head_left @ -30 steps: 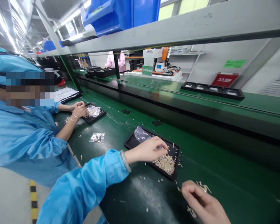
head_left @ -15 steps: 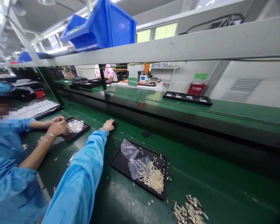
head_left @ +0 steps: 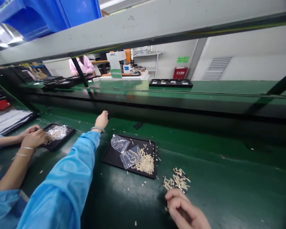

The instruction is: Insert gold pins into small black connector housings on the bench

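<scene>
My left hand (head_left: 102, 120), with a bracelet above a blue sleeve, is stretched toward the back of the green bench. Its fingers are closed on a small black piece that only partly shows at the fingertips. At lower right my right hand (head_left: 187, 210) has its fingers curled together, and whatever they pinch is hidden. Just beyond it lies a loose pile of small beige strips (head_left: 177, 180) mixed with dark bits. Between my hands sits a black tray (head_left: 113, 157) with a heap of beige strips (head_left: 145, 163) and two clear plastic bags (head_left: 131, 156).
At left a co-worker's hands (head_left: 35, 135) work by another black tray (head_left: 54, 144) with strips and a bag. A flat black piece (head_left: 138, 125) lies behind my tray. Above runs a grey shelf beam (head_left: 143, 22) bearing blue bins (head_left: 81, 12). Another black tray (head_left: 171, 83) rests on the ledge.
The view has swung right and down. My left hand has closed its fingers and lifted the dark piece from the bench. My right hand has come into view beside the loose strips.
</scene>
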`<state>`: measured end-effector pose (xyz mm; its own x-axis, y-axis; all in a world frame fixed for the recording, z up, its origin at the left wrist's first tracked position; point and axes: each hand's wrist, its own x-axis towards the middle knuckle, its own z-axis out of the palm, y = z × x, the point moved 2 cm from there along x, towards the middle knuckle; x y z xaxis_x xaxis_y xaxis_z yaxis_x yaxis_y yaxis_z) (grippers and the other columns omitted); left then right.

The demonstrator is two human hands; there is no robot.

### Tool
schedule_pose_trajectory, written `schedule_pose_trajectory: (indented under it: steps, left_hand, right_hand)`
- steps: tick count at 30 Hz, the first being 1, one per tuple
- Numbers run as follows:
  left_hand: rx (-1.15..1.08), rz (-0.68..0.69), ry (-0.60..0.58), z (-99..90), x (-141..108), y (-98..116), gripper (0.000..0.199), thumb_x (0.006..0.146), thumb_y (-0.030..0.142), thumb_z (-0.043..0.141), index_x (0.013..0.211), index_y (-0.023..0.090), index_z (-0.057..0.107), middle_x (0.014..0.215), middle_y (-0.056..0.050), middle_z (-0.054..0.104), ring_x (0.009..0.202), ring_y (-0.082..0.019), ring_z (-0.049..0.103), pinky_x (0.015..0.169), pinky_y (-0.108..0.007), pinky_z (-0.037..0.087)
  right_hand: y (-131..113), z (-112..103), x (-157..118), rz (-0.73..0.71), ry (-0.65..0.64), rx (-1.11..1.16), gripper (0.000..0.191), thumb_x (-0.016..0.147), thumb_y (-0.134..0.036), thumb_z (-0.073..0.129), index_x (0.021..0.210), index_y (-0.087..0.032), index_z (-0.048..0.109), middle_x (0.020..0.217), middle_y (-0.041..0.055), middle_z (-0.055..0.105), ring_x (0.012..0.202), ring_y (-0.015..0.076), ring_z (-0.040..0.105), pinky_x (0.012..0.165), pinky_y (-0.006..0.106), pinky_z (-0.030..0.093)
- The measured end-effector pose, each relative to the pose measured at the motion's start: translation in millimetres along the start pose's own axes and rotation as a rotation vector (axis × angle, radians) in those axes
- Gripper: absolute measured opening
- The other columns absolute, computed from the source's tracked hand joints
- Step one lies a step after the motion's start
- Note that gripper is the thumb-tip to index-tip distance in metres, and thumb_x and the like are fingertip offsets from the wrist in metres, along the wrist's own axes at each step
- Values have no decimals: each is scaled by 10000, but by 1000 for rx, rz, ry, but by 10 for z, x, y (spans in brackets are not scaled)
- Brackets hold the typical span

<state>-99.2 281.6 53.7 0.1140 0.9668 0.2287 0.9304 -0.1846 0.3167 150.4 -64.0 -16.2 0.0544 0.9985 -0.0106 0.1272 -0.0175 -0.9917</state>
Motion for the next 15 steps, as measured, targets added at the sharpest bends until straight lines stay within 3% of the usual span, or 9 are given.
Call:
schedule_pose_trajectory:
  steps: [2, 4, 6, 8, 10, 12, 15]
  left_hand:
    - [-60, 96, -20, -65, -273, 332, 307, 909, 161, 346, 1203, 127, 429, 961, -76, 617, 792, -147, 598, 732, -261, 462]
    - [-128, 245, -68, -97, -735, 659, 320, 866, 125, 406, 1169, 194, 482, 1019, -46, 608, 862, -136, 585, 780, -229, 445]
    - [-302, 656, -189, -101, -1346, 975, 336, 826, 89, 429, 1122, 202, 543, 1041, -75, 598, 971, -183, 547, 856, -276, 411]
    - [-310, 866, -260, -83, -1927, 1161, 338, 838, 104, 418, 1107, 239, 571, 981, -84, 614, 931, -209, 546, 835, -323, 399]
    - [-282, 945, -241, -69, -2341, 1243, 308, 857, 135, 414, 1089, 241, 586, 924, -98, 629, 883, -224, 548, 796, -350, 391]
    - [-361, 937, -206, -72, -2552, 1272, 299, 864, 131, 401, 1061, 245, 595, 919, -100, 639, 882, -221, 546, 800, -358, 383]
    - [-751, 696, -173, -60, -2578, 1302, 197, 836, 144, 481, 950, 239, 611, 882, -75, 643, 897, -209, 544, 841, -365, 378]
  right_hand:
    - [-48, -100, 35, 68, 62, 68, 262, 782, -400, 586, 610, -205, 619, 885, 76, 610, 825, 202, 575, 720, 278, 450]
    - [-83, -151, 70, 155, 116, 229, 238, 779, -424, 587, 692, -212, 649, 947, 78, 612, 759, 187, 576, 665, 284, 466]
    - [-126, -149, 91, 246, 113, 423, 231, 777, -437, 591, 860, -237, 669, 1026, 80, 605, 711, 177, 584, 589, 287, 477]
    - [-176, -115, 90, 311, 64, 578, 262, 773, -417, 607, 978, -262, 653, 1118, 81, 584, 794, 208, 610, 578, 297, 496]
    - [-215, -74, 70, 335, 8, 674, 228, 780, -381, 613, 968, -263, 661, 1151, 71, 582, 917, 240, 607, 665, 328, 519]
    - [-236, -38, 40, 325, -27, 734, 162, 793, -352, 605, 895, -248, 678, 1086, 60, 622, 963, 234, 598, 790, 353, 503]
    - [-281, 6, 2, 271, -51, 791, 125, 804, -328, 597, 832, -241, 681, 938, 40, 660, 955, 207, 596, 882, 353, 460]
